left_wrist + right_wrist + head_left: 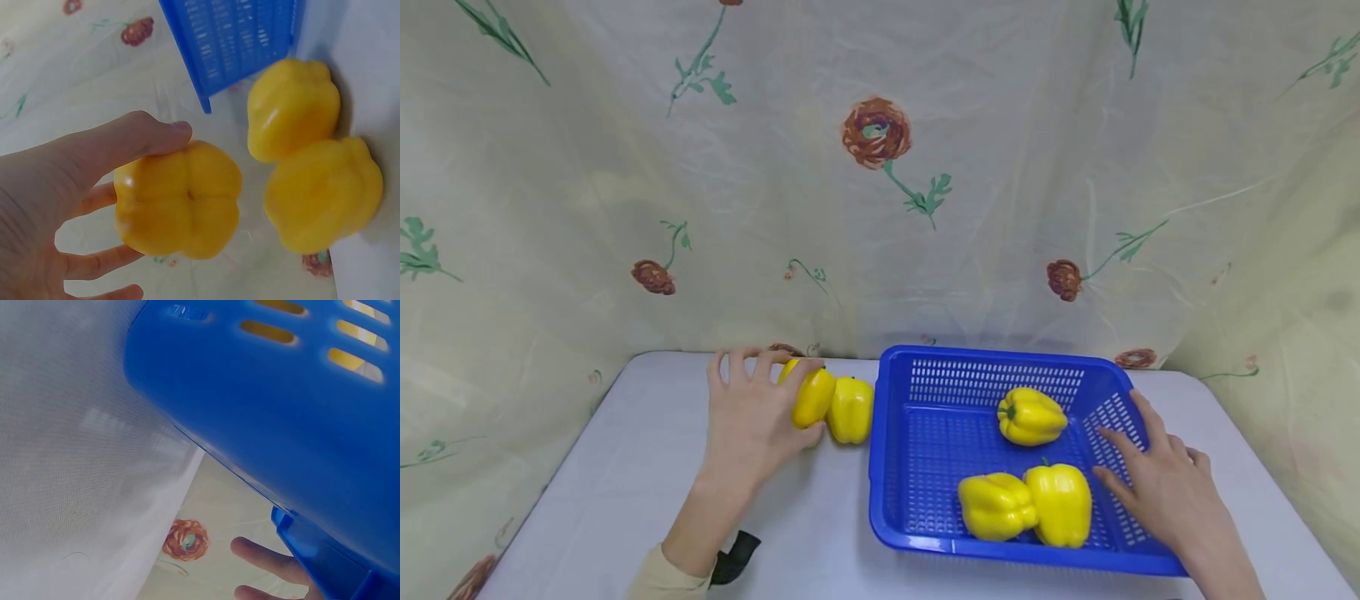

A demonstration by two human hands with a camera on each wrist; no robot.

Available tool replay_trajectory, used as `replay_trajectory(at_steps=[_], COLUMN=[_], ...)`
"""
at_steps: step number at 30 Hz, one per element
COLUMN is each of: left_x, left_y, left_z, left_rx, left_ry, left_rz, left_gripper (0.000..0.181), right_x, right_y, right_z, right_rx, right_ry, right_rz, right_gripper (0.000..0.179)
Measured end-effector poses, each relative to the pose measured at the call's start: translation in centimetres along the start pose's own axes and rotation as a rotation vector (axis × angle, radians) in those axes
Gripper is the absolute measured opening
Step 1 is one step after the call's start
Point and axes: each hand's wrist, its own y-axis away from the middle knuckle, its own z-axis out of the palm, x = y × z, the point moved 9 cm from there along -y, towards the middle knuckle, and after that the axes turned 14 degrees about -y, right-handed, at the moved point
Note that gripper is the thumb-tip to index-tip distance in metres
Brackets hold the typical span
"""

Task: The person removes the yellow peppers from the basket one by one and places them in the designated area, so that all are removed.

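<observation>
In the head view my left hand (748,417) grips a yellow bell pepper (814,398) left of the blue basket (992,546). The left wrist view shows the thumb on one side of this pepper (178,203) and fingers on the other, its lobed bottom facing the camera. Two more yellow peppers rest on the table there, an upper one (294,109) and a lower one (324,195). My right hand (1172,487) rests over the basket's right rim, fingers spread, thumb and index on the inner side. Two of its fingers (269,559) extend outside below the rim in the right wrist view.
Inside the basket lie three yellow peppers: one near the back (1032,417), two side by side at the front (996,507). A black strap-like piece (735,557) shows beside the left sleeve (666,579). A flowered curtain (985,250) hangs behind the white table (602,483).
</observation>
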Motion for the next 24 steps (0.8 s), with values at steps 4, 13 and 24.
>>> replay_trajectory(at_steps=[4, 13, 24], left_x=[-1.4, -4.3, -6.5], left_y=[0.2, 1.0, 1.8], left_z=[0.5, 1.9, 3.4], left_rx=[-0.006, -0.075, -0.089], left_ry=[-0.014, -0.003, 0.014], left_rz=[-0.028, -0.082, -0.135], left_gripper=[0.074, 0.074, 0.066], right_x=[0.1, 0.0, 0.0], right_y=[0.0, -0.1, -0.1], right_z=[-0.1, 0.0, 0.1], right_rx=[-0.004, -0.005, -0.002], right_ry=[0.001, 0.001, 0.0], right_rz=[0.003, -0.004, 0.0], right_gripper=[0.061, 0.061, 0.062])
